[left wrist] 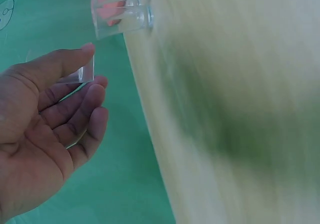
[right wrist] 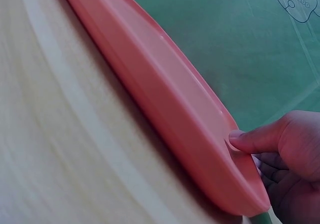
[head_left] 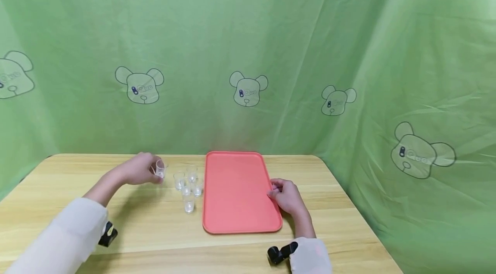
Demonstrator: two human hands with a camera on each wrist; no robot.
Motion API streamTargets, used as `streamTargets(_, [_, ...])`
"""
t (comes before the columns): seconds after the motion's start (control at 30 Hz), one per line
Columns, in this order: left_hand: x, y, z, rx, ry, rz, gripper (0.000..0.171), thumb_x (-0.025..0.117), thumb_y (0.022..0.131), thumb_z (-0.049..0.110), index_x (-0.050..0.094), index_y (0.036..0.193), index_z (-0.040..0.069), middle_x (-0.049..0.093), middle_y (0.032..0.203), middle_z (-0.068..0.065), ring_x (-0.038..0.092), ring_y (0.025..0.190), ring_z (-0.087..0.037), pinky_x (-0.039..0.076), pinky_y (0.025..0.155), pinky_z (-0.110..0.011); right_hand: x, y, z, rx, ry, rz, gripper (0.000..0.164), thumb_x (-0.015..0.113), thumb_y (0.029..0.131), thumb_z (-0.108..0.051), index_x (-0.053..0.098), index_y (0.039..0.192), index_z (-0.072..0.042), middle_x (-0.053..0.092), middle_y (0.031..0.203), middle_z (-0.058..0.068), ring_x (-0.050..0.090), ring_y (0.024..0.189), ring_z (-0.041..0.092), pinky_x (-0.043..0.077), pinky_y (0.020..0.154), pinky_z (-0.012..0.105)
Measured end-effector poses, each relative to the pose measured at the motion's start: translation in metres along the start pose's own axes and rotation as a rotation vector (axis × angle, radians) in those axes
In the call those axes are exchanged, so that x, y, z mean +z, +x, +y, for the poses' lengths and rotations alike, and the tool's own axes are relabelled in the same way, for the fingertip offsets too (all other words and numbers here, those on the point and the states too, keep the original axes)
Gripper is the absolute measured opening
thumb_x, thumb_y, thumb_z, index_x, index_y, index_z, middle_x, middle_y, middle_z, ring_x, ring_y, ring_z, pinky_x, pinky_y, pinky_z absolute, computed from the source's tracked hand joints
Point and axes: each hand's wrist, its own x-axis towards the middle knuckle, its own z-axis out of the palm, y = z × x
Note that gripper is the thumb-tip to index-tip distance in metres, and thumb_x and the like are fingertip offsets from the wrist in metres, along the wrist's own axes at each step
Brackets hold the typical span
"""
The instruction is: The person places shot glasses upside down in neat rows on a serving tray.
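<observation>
Shot glass [head_left: 160, 169], clear and colourless, is sitting in the grasp of the left hand [head_left: 140, 169], over the tabletop [head_left: 155, 239] and a little left of a cluster of similar glasses. It is pointing its rim roughly upward, and its see-through wall is catching faint highlights, with the brightest glint gathering low toward the base. The left thumb and fingers are pinching it from opposite sides, the fingers bending; in the left wrist view the thumb is hiding part of it, and its lower end is showing against green cloth [left wrist: 125, 184].

Five shot glasses [head_left: 186, 188] are standing upright close together between the held one and the tray [head_left: 242, 192], equally transparent, widening slightly toward their rims and gleaming pale at the bottom. Whether all of them are touching one another, I cannot tell.

Coral-red and rectangular, the tray is lying on the wood just right of them, showing rounded corners, a raised rim and a smooth floor. The right hand [head_left: 288, 196] is pinching its right long edge, the thumb pressing over the rim while the other fingers are curling outside it, partly hidden. Pale sleeves [head_left: 71, 228] are covering the forearms.
</observation>
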Motion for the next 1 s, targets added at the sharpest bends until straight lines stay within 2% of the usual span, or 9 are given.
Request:
streamTargets(0.37, [-0.007, 0.024, 0.021, 0.024, 0.032, -0.003, 0.024, 0.081, 0.083, 0.014, 0.071, 0.101, 0.001, 0.071, 0.085, -0.001, 0.066, 0.080, -0.015, 0.058, 0.077, -0.039, 0.002, 0.001, 0.001, 0.002, 0.016, -0.006, 0.040, 0.068, 0.092, 0.004, 0.062, 0.131, 0.007, 0.063, 0.096, 0.010, 0.056, 0.082, 0.019, 0.049, 0.074, 0.029])
streamTargets(0.67, [-0.004, 0.052, 0.043, 0.064, 0.023, -0.019, 0.011, 0.079, 0.085, 0.012, 0.069, 0.089, 0.008, 0.069, 0.081, 0.000, 0.064, 0.075, -0.014, 0.058, 0.074, -0.035, 0.000, 0.000, 0.005, -0.015, 0.019, 0.005, 0.039, 0.069, 0.091, 0.005, 0.063, 0.129, 0.008, 0.062, 0.094, 0.010, 0.056, 0.082, 0.019, 0.049, 0.073, 0.028])
streamTargets(0.83, [-0.001, 0.067, 0.058, 0.090, 0.022, -0.015, 0.013, 0.078, 0.085, 0.012, 0.066, 0.082, 0.009, 0.068, 0.078, 0.001, 0.063, 0.072, -0.014, 0.056, 0.071, -0.033, -0.001, 0.001, 0.006, -0.023, 0.014, 0.011, 0.042, 0.071, 0.087, 0.006, 0.064, 0.128, 0.008, 0.065, 0.096, 0.011, 0.058, 0.084, 0.018, 0.051, 0.074, 0.027])
streamTargets(1.0, [0.002, 0.081, 0.071, 0.112, 0.019, -0.018, 0.010, 0.078, 0.084, 0.012, 0.069, 0.085, 0.009, 0.069, 0.081, 0.001, 0.065, 0.076, -0.014, 0.058, 0.075, -0.033, -0.001, 0.001, 0.006, -0.029, 0.008, 0.004, 0.042, 0.071, 0.088, 0.007, 0.064, 0.128, 0.008, 0.065, 0.096, 0.010, 0.058, 0.084, 0.018, 0.051, 0.074, 0.029])
